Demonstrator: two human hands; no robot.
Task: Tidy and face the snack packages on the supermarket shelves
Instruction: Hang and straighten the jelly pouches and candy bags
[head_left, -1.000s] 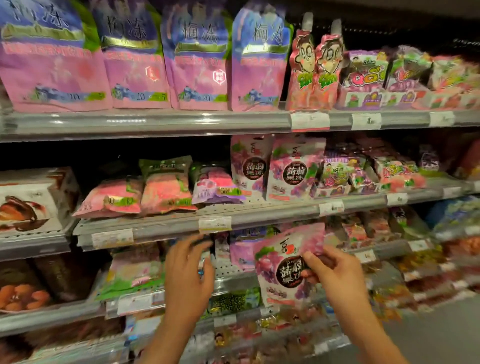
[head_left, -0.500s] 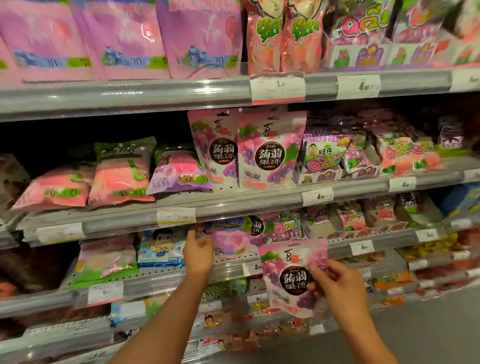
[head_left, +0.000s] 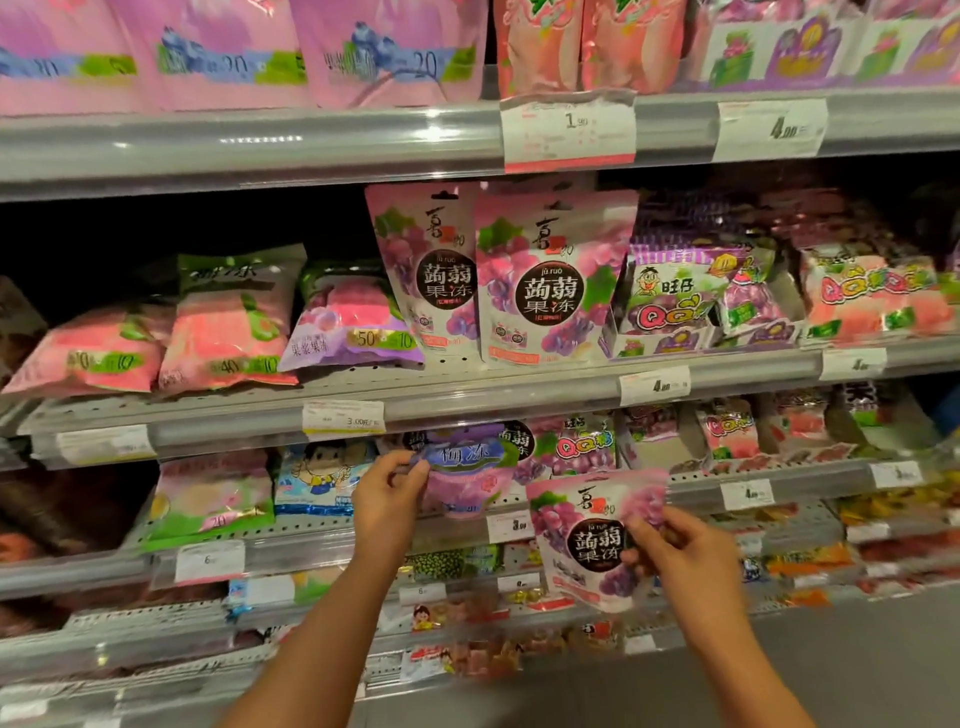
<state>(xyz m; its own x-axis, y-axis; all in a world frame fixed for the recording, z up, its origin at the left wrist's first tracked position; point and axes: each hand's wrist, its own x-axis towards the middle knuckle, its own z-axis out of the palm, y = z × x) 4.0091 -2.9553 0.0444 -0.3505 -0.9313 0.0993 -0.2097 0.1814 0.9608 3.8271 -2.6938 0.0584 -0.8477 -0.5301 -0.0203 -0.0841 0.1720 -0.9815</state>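
- The purple plum-jelly pouch (head_left: 462, 480) stands at the front of the third shelf (head_left: 810, 486), just right of a blue cartoon pack (head_left: 322, 480). It looks like a soft, crinkly film bag with loose pieces inside, so I judge it light and floppy. It will likely sag if held by one corner; the sealed top edge or a side seam gives the firmest hold.
- The left hand (head_left: 387, 501) is up at that pouch's top-left corner, thumb and fingers curled and pinching the edge.
- The grape konjac-jelly pouch (head_left: 587, 540) is off the shelf, held in the air in front of the third shelf's edge, its face towards the camera. Glossy film suggests it may be slippery. Its filling probably gives under pressure, so a light pinch at the rim suits it better than squeezing the middle.
- The right hand (head_left: 680, 553) grips this pouch at its right edge, thumb on the front, fingers curled behind.
- Two matching grape pouches (head_left: 545, 280) stand upright on the second shelf (head_left: 467, 395) above, probably where the held one belongs.
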